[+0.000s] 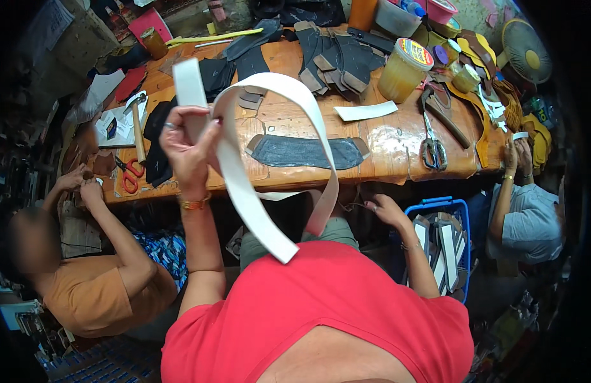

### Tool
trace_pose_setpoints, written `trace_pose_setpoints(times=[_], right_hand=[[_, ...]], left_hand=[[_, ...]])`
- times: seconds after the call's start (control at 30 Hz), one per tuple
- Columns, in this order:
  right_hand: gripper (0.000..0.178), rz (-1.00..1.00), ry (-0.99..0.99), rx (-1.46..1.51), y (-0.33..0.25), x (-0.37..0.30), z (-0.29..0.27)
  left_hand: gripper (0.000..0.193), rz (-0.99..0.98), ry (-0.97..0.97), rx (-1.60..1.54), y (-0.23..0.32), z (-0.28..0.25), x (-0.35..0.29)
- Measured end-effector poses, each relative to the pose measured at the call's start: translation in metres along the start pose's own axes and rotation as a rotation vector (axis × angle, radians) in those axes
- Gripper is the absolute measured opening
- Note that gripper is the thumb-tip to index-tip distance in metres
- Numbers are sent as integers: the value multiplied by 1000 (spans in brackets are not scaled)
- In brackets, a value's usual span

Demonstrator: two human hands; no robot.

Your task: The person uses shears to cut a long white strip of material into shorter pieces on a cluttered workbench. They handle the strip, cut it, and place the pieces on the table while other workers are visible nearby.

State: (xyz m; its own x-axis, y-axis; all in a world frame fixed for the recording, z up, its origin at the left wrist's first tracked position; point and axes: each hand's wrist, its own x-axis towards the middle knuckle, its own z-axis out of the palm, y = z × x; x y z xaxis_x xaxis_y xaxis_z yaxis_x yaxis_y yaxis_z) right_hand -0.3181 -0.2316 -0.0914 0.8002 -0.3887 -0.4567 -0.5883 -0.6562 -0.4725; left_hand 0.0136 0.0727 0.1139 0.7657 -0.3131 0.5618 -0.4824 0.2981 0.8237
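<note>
White strip (244,184) hangs in a wide loop from the left hand (190,145), which pinches it between thumb and fingers, above the front edge of the worktop (388,137), left of its middle. The left forearm (201,239) stands almost upright. The right hand (386,210) is lowered just below this edge, near the blue basket (436,205); whether its fingers pinch anything, I cannot tell.

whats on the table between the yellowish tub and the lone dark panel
A short white strip lies between the tub and the panel in the head view; the long white strip in the left hand crosses in front of the panel.
</note>
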Motion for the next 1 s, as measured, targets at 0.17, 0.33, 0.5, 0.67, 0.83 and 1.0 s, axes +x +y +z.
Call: trace_pose_setpoints(times=[0.17,0.33,0.5,0.67,0.83,1.0], right_hand=[[34,-251,62,568,-78,-78,-50],[26,-318,240,686,-107,-76,-63],[26,-422,293,819,-134,-70,-74],[34,-540,375,679,-157,-64,-74],[15,-364,466,557,-104,-72,-69],[9,-125,511,509,-60,-95,-52]], left_hand=[[26,214,-109,31,64,-26,8],[29,250,-171,229,82,-31,3],[31,-17,-559,-58,81,-29,-14],[43,-202,-742,-120,70,8,-35],[59,-222,-637,-283,65,-4,-43],[86,-192,-351,-291,75,-5,-39]])
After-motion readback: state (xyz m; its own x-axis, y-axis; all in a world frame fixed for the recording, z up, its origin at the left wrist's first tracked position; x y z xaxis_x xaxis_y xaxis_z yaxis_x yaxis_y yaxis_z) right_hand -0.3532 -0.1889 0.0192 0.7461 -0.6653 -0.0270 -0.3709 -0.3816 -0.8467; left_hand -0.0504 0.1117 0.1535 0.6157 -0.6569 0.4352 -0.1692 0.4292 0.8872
